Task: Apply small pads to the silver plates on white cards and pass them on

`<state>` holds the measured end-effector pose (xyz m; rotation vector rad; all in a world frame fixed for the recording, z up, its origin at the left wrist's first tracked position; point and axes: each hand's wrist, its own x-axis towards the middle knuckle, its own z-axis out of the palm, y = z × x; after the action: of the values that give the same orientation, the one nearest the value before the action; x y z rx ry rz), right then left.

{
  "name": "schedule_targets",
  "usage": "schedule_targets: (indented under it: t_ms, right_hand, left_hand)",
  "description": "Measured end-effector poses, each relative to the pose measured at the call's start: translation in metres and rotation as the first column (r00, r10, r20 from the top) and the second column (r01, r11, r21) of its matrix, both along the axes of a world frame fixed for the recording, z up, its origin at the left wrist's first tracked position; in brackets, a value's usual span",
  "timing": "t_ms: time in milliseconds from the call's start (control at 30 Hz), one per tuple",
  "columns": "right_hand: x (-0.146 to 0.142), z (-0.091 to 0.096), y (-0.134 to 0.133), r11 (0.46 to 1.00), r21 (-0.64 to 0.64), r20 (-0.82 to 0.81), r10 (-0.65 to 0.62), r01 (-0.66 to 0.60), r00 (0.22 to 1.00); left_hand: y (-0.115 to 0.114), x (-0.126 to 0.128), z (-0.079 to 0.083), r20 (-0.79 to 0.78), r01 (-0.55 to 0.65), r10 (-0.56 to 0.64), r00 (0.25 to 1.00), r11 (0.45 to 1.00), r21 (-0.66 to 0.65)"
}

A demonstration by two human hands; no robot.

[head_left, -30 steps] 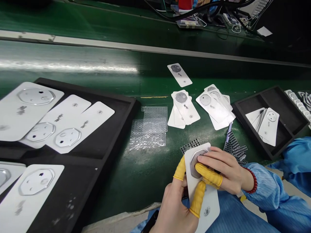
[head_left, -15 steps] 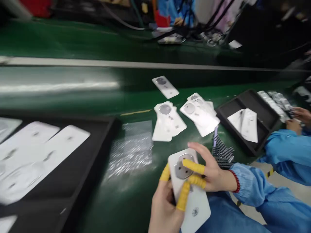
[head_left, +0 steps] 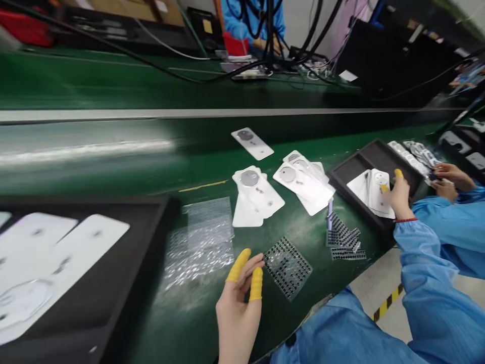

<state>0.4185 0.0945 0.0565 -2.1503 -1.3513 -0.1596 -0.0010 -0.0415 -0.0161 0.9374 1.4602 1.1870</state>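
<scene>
White lens card (head_left: 380, 194) has left your hands and now stands among others in the black foam tray (head_left: 373, 156). Your right hand (head_left: 399, 199) is at it, yellow-cotted fingers (head_left: 397, 174) parted around its edge; whether they still grip, you cannot tell. Your left hand (head_left: 240, 308) is open and empty, just beside a black pad sheet (head_left: 288, 268).

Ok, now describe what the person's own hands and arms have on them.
The left hand wears yellow finger cots on two fingers, and the right hand wears the same. A red bracelet circles the right wrist, next to a gathered blue work sleeve.
</scene>
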Motion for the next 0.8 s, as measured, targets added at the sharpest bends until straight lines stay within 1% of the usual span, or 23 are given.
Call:
schedule_targets:
  t_ms: [33, 67, 100, 133, 167, 200, 233, 267, 300, 333, 367, 433, 533, 600, 667, 700, 733, 800]
  right_hand:
    - [-0.012, -0.006, -0.003, 1.000, 0.007, 0.025, 0.023, -0.023, 0.999]
    - [-0.031, -0.014, -0.009, 0.996, 0.019, 0.039, 0.091, -0.091, 0.995]
    - [-0.057, -0.023, -0.020, 0.976, 0.026, 0.060, 0.216, -0.217, 0.975]
    - [-0.087, -0.033, -0.033, 0.919, 0.029, 0.068, 0.391, -0.394, 0.918]
    - [-0.119, -0.043, -0.049, 0.790, -0.043, 0.048, 0.613, -0.611, 0.789]
    - [-0.150, -0.054, -0.065, 0.618, -0.156, 0.007, 0.781, -0.771, 0.624]
    - [-0.178, -0.065, -0.080, 0.475, -0.236, -0.031, 0.868, -0.848, 0.495]
    - [-0.201, -0.075, -0.094, 0.386, -0.250, -0.073, 0.907, -0.888, 0.414]
    - [-0.218, -0.084, -0.103, 0.344, -0.223, -0.112, 0.920, -0.912, 0.374]
    - [-0.228, -0.091, -0.110, 0.325, -0.178, -0.152, 0.923, -0.929, 0.352]
    - [-0.232, -0.096, -0.113, 0.320, -0.116, -0.195, 0.921, -0.940, 0.338]
    - [-0.229, -0.100, -0.112, 0.315, 0.005, -0.273, 0.914, -0.949, 0.301]
    - [-0.218, -0.094, -0.105, 0.298, 0.129, -0.317, 0.916, -0.946, 0.246]
    - [-0.216, -0.087, -0.102, 0.276, 0.162, -0.305, 0.927, -0.947, 0.219]
    - [-0.220, -0.081, -0.100, 0.261, 0.176, -0.296, 0.934, -0.949, 0.202]
    - [-0.224, -0.078, -0.098, 0.267, 0.193, -0.295, 0.934, -0.944, 0.204]
    - [-0.227, -0.075, -0.097, 0.286, 0.216, -0.292, 0.931, -0.934, 0.218]
    - [-0.229, -0.066, -0.094, 0.338, 0.235, -0.257, 0.926, -0.911, 0.277]
  left_hand:
    - [-0.001, 0.000, -0.002, -0.037, -0.022, 0.022, 0.999, 1.000, -0.008]
    - [-0.001, 0.000, -0.004, -0.077, -0.044, 0.043, 0.996, 0.999, -0.019]
    - [-0.001, 0.000, -0.005, -0.120, -0.062, 0.057, 0.991, 0.997, -0.036]
    - [-0.002, 0.000, -0.006, -0.165, -0.070, 0.060, 0.985, 0.996, -0.057]
    - [-0.002, 0.001, -0.007, -0.207, -0.072, 0.054, 0.977, 0.994, -0.080]
    - [-0.003, 0.000, -0.007, -0.249, -0.073, 0.046, 0.968, 0.992, -0.104]
    - [-0.004, 0.000, -0.007, -0.284, -0.074, 0.034, 0.958, 0.989, -0.129]
    - [-0.005, 0.000, -0.007, -0.311, -0.071, 0.021, 0.950, 0.986, -0.150]
    - [-0.006, 0.000, -0.006, -0.329, -0.068, 0.010, 0.944, 0.984, -0.165]
    - [-0.007, 0.001, -0.004, -0.340, -0.062, -0.002, 0.940, 0.983, -0.175]
    - [-0.007, 0.003, -0.002, -0.344, -0.055, -0.010, 0.939, 0.982, -0.180]
    - [-0.005, 0.008, 0.001, -0.323, -0.050, -0.012, 0.946, 0.982, -0.182]
    - [0.001, 0.016, 0.002, -0.205, -0.029, -0.010, 0.979, 0.982, -0.184]
    - [0.006, 0.020, -0.001, -0.079, 0.005, -0.019, 0.997, 0.984, -0.177]
    - [0.010, 0.022, -0.005, 0.026, 0.023, -0.019, 0.999, 0.987, -0.162]
    - [0.011, 0.021, -0.007, 0.060, 0.028, -0.020, 0.998, 0.989, -0.148]
    - [0.011, 0.021, -0.008, 0.087, 0.034, -0.022, 0.996, 0.990, -0.139]
    - [0.014, 0.023, -0.006, 0.108, 0.042, -0.027, 0.994, 0.990, -0.136]
